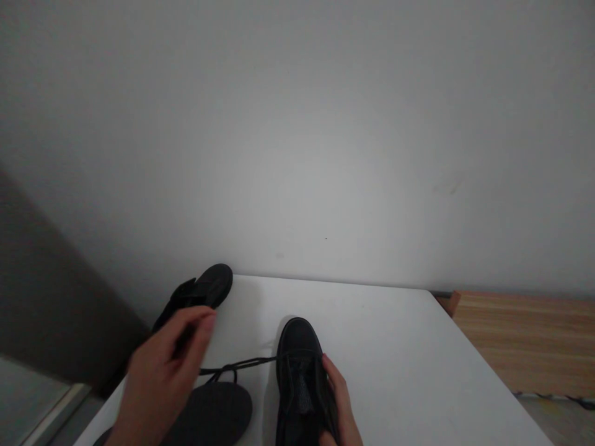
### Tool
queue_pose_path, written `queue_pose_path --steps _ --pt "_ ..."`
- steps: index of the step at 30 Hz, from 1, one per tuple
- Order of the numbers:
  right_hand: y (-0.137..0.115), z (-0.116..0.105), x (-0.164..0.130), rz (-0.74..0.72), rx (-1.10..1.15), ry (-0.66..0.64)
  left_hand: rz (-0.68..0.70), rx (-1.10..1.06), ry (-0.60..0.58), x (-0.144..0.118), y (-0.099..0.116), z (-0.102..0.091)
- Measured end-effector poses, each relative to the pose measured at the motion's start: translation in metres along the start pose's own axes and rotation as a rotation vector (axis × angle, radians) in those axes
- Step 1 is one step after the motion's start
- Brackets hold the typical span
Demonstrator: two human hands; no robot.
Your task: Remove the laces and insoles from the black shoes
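Note:
A black shoe (pixel 300 337) lies on the white tabletop with its toe pointing away from me and its tongue showing. My right hand (pixel 343 402) grips it along the right side, the thumb near its opening. From the shoe's front eyelets a dark shoelace (pixel 253 362) runs left and passes out of sight behind my left hand (pixel 160 371). That hand is raised and slightly blurred, thumb and forefinger pinched together; whether the lace is between them cannot be made out. Below the lace lies a flat dark grey insole (pixel 223 409), partly covered by my left hand.
A second black shoe (pixel 214 285) stands at the table's back left corner, partly hidden by my left hand. A pale wall (pixel 325 155) rises behind the white table (pixel 395 347). Off the right edge is a wood-grain panel (pixel 525 341), lower down.

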State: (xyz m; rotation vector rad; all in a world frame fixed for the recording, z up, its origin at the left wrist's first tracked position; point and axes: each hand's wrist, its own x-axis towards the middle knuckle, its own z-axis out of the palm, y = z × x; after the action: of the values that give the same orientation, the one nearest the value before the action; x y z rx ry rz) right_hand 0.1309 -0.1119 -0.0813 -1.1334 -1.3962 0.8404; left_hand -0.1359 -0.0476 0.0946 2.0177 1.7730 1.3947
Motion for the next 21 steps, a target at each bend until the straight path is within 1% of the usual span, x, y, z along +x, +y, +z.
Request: queue_pose_path --steps 1,2,3,4,6,8,11,15,17,21 --pt "0.002 0.0 0.0 -0.004 0.0 0.006 0.059 0.017 -0.155 -0.002 0.011 0.01" --pt "0.003 0.0 0.0 -0.012 -0.003 0.014 0.087 0.035 -0.31 -0.004 0.02 0.021" --pt "0.005 0.0 -0.001 -0.023 -0.01 0.022 0.102 0.048 -0.451 -0.007 0.025 0.031" --pt "0.007 0.0 -0.001 -0.031 -0.016 0.027 0.109 0.061 -0.565 -0.01 0.028 0.04" --pt "0.011 0.001 -0.001 -0.027 -0.022 0.019 0.085 0.098 -0.73 -0.015 0.028 0.055" --pt "0.013 0.002 -0.001 -0.007 -0.022 0.01 0.029 0.123 -0.832 -0.02 0.024 0.064" --pt "0.014 0.001 -0.001 -0.017 -0.033 0.022 -0.019 0.076 -0.902 -0.024 0.019 0.068" --pt "0.011 -0.001 -0.001 -0.019 -0.051 -0.002 0.002 -0.019 -0.907 -0.023 0.015 0.067" --pt "0.01 -0.002 -0.001 -0.004 -0.036 -0.015 -0.019 -0.072 -0.924 -0.021 0.014 0.067" --pt "0.008 -0.001 -0.001 0.01 -0.026 0.026 -0.045 -0.141 -0.94 -0.017 0.013 0.067"
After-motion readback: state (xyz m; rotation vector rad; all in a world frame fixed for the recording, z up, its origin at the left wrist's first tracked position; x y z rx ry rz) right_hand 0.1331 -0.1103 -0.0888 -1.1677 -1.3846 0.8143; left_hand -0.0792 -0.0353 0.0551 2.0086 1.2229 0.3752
